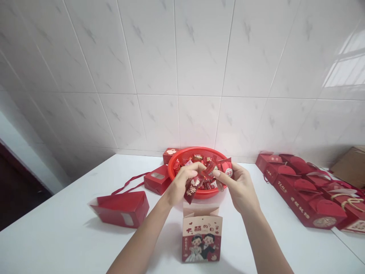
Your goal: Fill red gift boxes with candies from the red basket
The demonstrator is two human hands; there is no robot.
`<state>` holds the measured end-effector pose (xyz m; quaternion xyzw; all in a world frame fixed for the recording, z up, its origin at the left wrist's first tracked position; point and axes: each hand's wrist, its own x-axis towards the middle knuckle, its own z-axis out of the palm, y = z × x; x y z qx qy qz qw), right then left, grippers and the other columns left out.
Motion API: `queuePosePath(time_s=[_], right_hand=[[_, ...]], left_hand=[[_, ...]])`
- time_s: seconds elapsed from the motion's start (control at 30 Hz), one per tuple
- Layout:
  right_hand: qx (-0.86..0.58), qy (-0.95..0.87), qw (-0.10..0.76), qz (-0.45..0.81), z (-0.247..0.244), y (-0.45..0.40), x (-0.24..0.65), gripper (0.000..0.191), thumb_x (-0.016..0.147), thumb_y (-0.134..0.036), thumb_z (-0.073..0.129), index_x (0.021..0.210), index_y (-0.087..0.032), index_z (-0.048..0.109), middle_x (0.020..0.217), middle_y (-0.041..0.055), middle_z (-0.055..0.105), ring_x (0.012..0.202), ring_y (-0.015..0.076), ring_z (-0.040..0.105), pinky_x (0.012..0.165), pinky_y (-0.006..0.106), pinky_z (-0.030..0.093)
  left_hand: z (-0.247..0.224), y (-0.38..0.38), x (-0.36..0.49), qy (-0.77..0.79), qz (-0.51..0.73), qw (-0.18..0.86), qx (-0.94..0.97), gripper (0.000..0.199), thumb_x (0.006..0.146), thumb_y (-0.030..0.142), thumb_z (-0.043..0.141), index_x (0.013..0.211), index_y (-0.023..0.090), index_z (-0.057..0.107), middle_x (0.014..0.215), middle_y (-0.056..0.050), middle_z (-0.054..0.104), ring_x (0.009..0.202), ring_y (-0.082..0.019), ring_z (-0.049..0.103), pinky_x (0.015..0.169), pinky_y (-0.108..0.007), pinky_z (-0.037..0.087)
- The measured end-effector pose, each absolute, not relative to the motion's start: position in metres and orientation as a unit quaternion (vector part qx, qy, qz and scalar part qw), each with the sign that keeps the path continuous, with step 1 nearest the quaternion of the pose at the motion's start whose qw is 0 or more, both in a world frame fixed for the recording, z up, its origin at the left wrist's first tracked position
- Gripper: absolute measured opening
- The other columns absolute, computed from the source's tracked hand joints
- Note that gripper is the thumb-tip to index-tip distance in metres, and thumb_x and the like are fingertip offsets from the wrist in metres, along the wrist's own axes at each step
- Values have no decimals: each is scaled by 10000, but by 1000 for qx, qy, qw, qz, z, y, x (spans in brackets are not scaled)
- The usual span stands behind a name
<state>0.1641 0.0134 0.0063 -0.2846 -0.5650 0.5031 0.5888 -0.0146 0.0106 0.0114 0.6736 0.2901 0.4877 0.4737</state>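
Observation:
Both hands are raised over the near side of a red plastic basket (pixel 172 167) that holds wrapped candies. Dark red wrapped candy (pixel 191 190) hangs from the closed fingers of my left hand (pixel 182 180). My right hand (pixel 239 186) pinches red wrapped candies (pixel 226 167) between thumb and fingers. The fingertips of the two hands come close together, and small wrappers there overlap, so their number is unclear. Below the hands, nearest me, stands a small upright carton (pixel 202 238) with its top flaps raised and a cartoon wedding couple on its front.
An open red box (pixel 125 209) with a ribbon lies on its side at left on the white table (pixel 74 239). Small red boxes (pixel 156 179) touch the basket's left side. Several closed red gift boxes (pixel 302 194) fill the right side. A brown carton (pixel 349 165) sits far right. A tiled wall (pixel 199 118) rises behind.

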Motion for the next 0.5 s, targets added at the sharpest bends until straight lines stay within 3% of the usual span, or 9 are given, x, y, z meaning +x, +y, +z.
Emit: queuePosePath(time_s=[0.13,0.33,0.5], right_hand=[[-275,-568,595,499,9,14,169,246,783,-341,769,743,-190,579,563,-56,535,494,85,486,524,227,408],[-281,-573,595,488,10,16,173,244,781,-339,775,738,-192,585,552,-54,538,508,92,493,530,228,423],[-297,-579,611,451,11,13,170,195,777,-340,773,820,-199,646,615,-31,597,528,112,520,521,250,463]], left_hand=[[10,14,-16,340,538,440,633,263,698,204,504,922,167,635,968,-42,601,683,-130,490,630,-256,439],[11,12,-8,359,588,372,622,311,792,288,688,1078,205,594,1050,-56,597,955,-178,588,703,-223,528],[9,11,-8,343,603,350,629,334,806,298,718,1106,214,598,929,-31,613,834,-149,611,654,-214,541]])
